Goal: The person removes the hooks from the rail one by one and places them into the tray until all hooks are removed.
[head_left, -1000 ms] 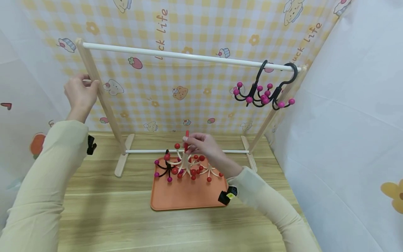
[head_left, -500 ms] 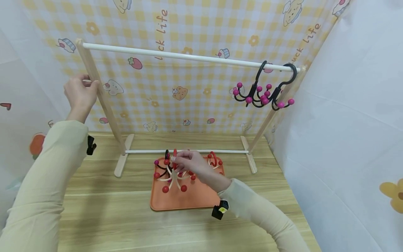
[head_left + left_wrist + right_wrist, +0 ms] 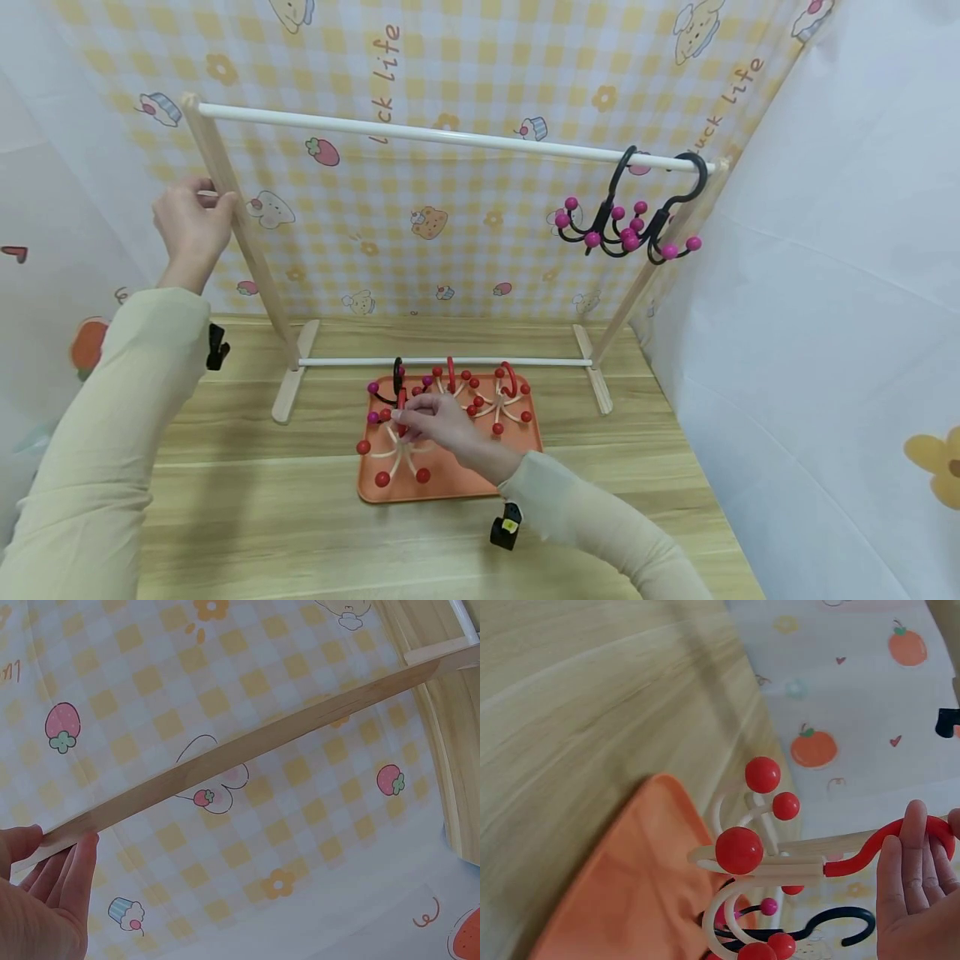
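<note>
My left hand (image 3: 193, 218) grips the left wooden post (image 3: 255, 257) of a hanging rack, thumb on one side and fingers on the other in the left wrist view. My right hand (image 3: 438, 423) holds a cream multi-arm hanger (image 3: 791, 871) by its red hook (image 3: 855, 859). Red balls tip its curved arms, which overlap the front left of the orange tray (image 3: 450, 479) in the head view. Behind it on the tray sits a black hanger (image 3: 397, 375) with magenta balls, partly hidden. Two more cream hangers, one being the right one (image 3: 501, 402), stand on the tray.
From the right end of the rack's white top bar (image 3: 420, 133) hang two black hangers (image 3: 606, 212) with magenta balls. A lower white bar (image 3: 345, 362) runs behind the tray. A patterned cloth (image 3: 465, 75) covers the back, and a white one the right side.
The right hand has carried the cream hanger left and toward the front of the tray, uncovering the cream hangers behind. The left hand stays on the post.
</note>
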